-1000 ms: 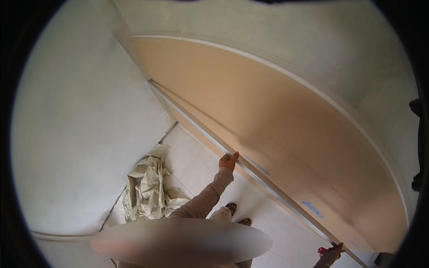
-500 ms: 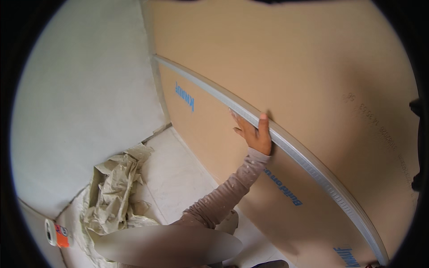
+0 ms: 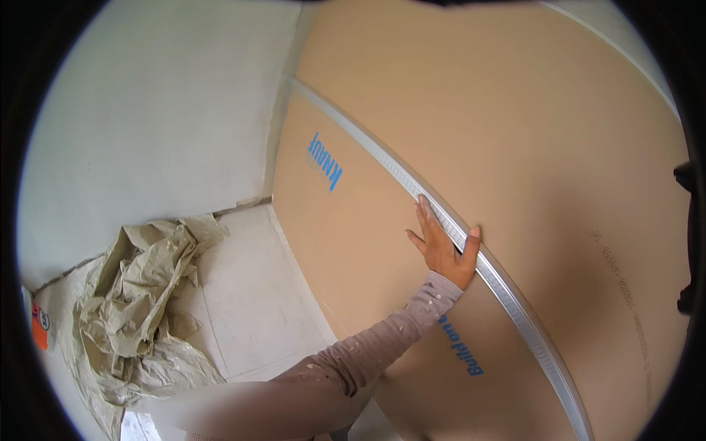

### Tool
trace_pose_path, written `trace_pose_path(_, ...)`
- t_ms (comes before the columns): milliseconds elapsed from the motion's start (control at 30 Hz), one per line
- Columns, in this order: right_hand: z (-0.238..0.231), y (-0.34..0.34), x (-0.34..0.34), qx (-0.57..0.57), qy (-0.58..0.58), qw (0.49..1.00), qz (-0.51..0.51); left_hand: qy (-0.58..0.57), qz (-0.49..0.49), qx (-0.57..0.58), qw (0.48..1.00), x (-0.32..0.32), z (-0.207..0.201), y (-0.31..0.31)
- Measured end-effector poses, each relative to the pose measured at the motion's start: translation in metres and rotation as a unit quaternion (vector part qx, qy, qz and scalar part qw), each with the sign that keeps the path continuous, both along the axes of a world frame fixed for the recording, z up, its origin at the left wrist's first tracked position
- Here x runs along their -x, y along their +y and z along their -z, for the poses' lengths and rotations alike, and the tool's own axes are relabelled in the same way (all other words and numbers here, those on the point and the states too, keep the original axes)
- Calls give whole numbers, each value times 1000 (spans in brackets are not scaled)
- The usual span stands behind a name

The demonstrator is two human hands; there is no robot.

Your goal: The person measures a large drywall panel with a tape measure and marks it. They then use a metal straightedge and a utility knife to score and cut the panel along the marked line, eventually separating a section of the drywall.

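My left hand (image 3: 445,253) lies against a long metal profile (image 3: 515,305) that runs across a brown board wall (image 3: 368,242). Its thumb hooks over the upper edge while the other fingers spread along the lower edge and onto the board, so the strip is held between them. The profile stretches from the wall corner at the upper left down to the lower right and bows in the fisheye view. A paint-spotted sleeve (image 3: 390,331) covers the forearm. My right hand is out of view.
A crumpled beige sheet (image 3: 140,287) is heaped on the light tiled floor (image 3: 246,294) at the left. Beyond it stands a pale grey wall (image 3: 162,110). A white and orange container (image 3: 39,327) is partly cut off at the left rim.
The view has shifted, and my left hand appears further right and lower, still on the profile. The container has slid toward the left rim. A small red object at the lower right is gone.
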State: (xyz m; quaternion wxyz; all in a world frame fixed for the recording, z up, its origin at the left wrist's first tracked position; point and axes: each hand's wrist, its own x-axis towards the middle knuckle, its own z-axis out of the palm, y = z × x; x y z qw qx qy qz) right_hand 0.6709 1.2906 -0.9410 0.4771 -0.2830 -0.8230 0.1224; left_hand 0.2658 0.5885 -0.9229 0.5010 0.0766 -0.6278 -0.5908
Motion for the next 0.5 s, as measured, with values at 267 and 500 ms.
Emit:
trace_pose_path(267, 10, 74, -4, 227, 38, 973, 3, 10, 15, 5, 1000, 6, 4, 0)
trace_pose_path(500, 11, 94, -6, 110, -170, 971, 131, 20, 20, 13, 1000, 8, 8, -1)
